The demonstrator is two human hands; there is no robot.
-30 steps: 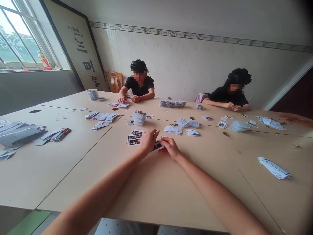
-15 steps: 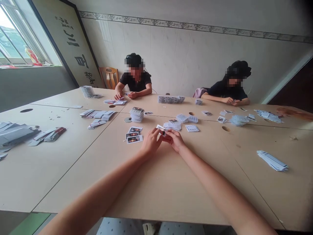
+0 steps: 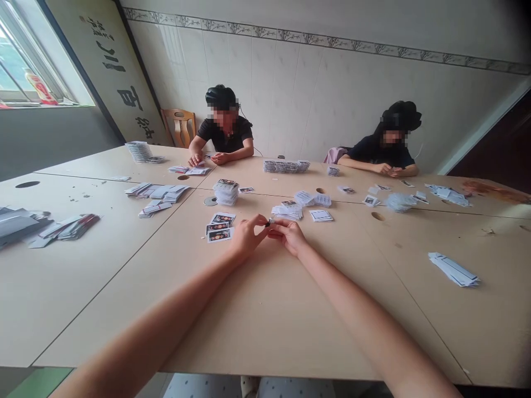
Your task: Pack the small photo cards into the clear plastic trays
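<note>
My left hand [image 3: 248, 237] and my right hand [image 3: 289, 233] meet above the table, both pinching a small black-and-white printed card [image 3: 269, 223]. Only a narrow part of it shows between the fingertips; whether it is folded I cannot tell. Left of my left hand lie several dark printed cards with white borders [image 3: 219, 235]. Just beyond my hands is a pile of white cards [image 3: 286, 212] with a printed one on top. Clear plastic blister trays [image 3: 306, 198] rest beside that pile, and a white card with a dark outline [image 3: 321, 216] lies to their right.
A stack of clear trays [image 3: 226, 196] stands near a round hole cover [image 3: 210, 201]. Folded white papers [image 3: 160, 192] and larger piles [image 3: 19, 226] lie left, long white strips [image 3: 454, 270] right. Two co-workers [image 3: 226, 132] sit across the table [image 3: 265, 309], handling cards.
The card between my fingers has turned and shows less of its printed face. My left thumb and forefinger now form a rounder pinch. The view has shifted slightly to the right.
</note>
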